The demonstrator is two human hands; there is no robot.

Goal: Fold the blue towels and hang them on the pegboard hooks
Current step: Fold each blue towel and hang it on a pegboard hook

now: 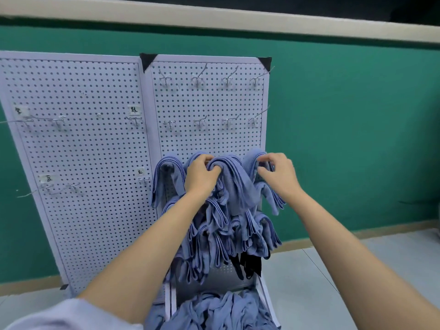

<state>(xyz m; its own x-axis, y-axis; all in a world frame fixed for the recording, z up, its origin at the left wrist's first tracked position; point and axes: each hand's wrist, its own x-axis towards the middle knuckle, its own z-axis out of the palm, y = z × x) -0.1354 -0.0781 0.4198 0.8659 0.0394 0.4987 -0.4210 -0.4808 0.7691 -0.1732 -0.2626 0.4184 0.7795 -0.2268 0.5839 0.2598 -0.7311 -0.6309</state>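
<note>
- Wall (345,127) painted green fills the background, with a pale band (238,19) running along its top.
- Floor (357,263) of light grey tiles shows at the lower right and meets the wall at a tan skirting strip (392,228).
- Pegboard (90,163), white and perforated, stands upright against the wall as two panels side by side. The right panel has black caps (147,61) on its upper corners.
- Blue towels (214,234), folded, hang in a crowded cluster over the lower half of the right panel, several rows deep and overlapping.
- Loose towels (219,310) lie heaped at the foot of the right panel, at the bottom edge of the view.
- Forearms (152,246) reach up from below toward the top row of hung towels. A pale sleeve (71,315) shows at the lower left corner.
- Middle towel (238,184) in that top row drapes down over the ones beneath, with another towel hanging on each side of it.
- Left hand (201,175) has its grip clamped on the top fold of the middle towel, fingers curled over it and thumb against the front.
- Right hand (278,173) has its grip pinched on the top fold of the rightmost towel (253,158), fingertips together on the cloth close to the board.
- Black straps (250,264) dangle below the lowest towels; what they belong to cannot be told.
- Hooks (197,78) of bright wire stand in two rows above the towels on the right panel, and a few more sit on the left panel.
- Labels (134,110), small and white with handwritten marks, are stuck on the left panel near its hooks.
</note>
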